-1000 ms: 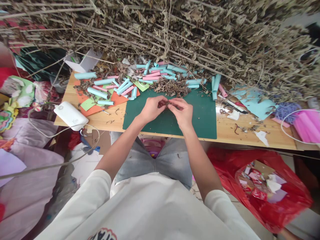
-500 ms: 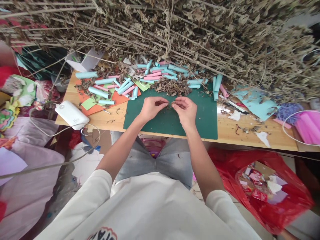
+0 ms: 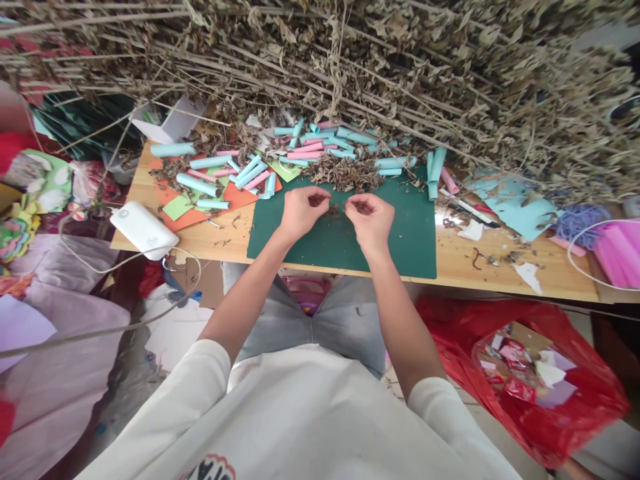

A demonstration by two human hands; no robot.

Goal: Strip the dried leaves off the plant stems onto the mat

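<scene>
My left hand [image 3: 303, 212] hovers over the dark green cutting mat [image 3: 410, 247], thumb and fingertips pinched together. Opposite it, my right hand [image 3: 373, 219] is closed in a similar pinch, a small gap between the two. Whatever lies between the fingertips is too small to make out. Brown dried leaf crumbs [image 3: 333, 211] show in the gap, over the mat. Just beyond the hands, a heap of crumbled dried leaves [image 3: 345, 173] rests at the mat's far edge. Rolled blue paper tubes [image 3: 250, 171] and pink paper tubes [image 3: 306, 155] lie around that heap.
Dried leafy stalks [image 3: 320, 73] spread across the back. A white power bank [image 3: 144, 230] with a cable sits on the wooden table [image 3: 500, 270] at left. A pen [image 3: 467, 208] and blue paper [image 3: 517, 207] lie at right. A red plastic bag [image 3: 450, 327] hangs open below, holding scraps.
My hands have drawn slightly apart, the left one moving a little left. More leaf crumbs now show between them.
</scene>
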